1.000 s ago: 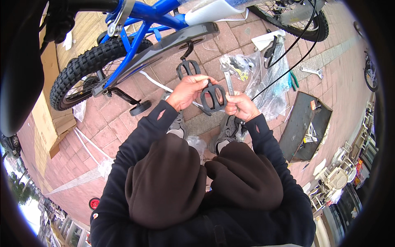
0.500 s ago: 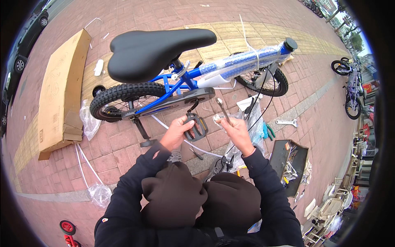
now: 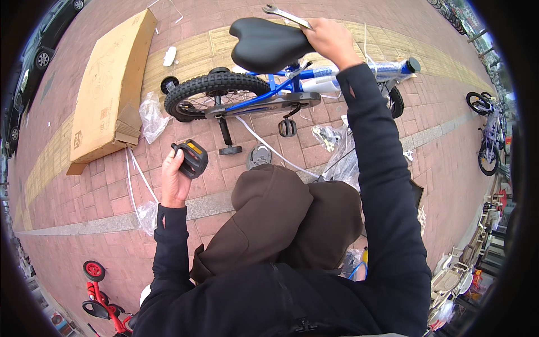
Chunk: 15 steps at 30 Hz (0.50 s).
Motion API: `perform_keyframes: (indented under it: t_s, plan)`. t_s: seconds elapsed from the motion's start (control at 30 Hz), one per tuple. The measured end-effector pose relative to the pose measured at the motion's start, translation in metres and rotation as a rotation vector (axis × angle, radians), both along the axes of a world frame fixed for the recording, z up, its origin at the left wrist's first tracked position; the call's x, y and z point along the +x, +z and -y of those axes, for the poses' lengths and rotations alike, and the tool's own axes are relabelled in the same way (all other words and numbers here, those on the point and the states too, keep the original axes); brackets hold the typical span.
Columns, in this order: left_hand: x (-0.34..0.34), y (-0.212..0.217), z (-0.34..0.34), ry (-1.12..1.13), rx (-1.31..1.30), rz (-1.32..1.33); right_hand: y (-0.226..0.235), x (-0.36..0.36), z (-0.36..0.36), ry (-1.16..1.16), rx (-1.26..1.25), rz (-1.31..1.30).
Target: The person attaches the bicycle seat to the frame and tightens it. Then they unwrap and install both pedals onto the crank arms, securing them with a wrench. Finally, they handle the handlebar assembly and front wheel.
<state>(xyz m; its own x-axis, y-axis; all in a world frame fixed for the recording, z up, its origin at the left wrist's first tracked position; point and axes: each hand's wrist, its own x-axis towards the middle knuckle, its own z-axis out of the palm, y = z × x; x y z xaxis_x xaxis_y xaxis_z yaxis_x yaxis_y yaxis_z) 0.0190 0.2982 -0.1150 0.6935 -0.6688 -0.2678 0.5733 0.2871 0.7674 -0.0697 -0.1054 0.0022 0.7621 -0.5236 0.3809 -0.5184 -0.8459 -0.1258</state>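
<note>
A loose black bicycle pedal (image 3: pixel 196 158) with an orange reflector is held up in my left hand (image 3: pixel 176 181), off to the left of my knees. My right hand (image 3: pixel 332 40) reaches far forward, closed on an open-end wrench (image 3: pixel 285 15), and is at the nose of the black saddle (image 3: pixel 268 45). Below the saddle stands a small blue bicycle (image 3: pixel 247 104), its frame tube partly in clear wrap. Another black pedal (image 3: pixel 287 128) hangs on the near crank. A stabiliser wheel (image 3: pixel 230 150) sits beside the knobby rear tyre (image 3: pixel 185 95).
At the left lies a long cardboard box (image 3: pixel 109 84) beside crumpled clear plastic (image 3: pixel 151 118). White straps (image 3: pixel 264 140) trail over the bricks. More plastic wrap (image 3: pixel 345 160) lies right of the crank. A red child's trike (image 3: pixel 104 297) is at lower left, a purple bicycle (image 3: pixel 490 132) far right.
My left hand has left the crank pedal and moved left, now with a separate pedal. My right hand has gone up and forward to the saddle with the wrench. The view has shifted.
</note>
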Motion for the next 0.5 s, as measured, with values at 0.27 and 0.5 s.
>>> perform_keyframes:
  t_s: [0.27, 0.5]
  plan:
    - [0.029, 0.049, 0.063, -0.143, -0.060, 0.128, -0.002, -0.159, -0.094, 0.046, -0.002, 0.258]
    - [0.037, 0.096, 0.192, -0.489, 0.008, 0.457, -0.014, -0.218, -0.126, 0.078, 0.074, 0.252]
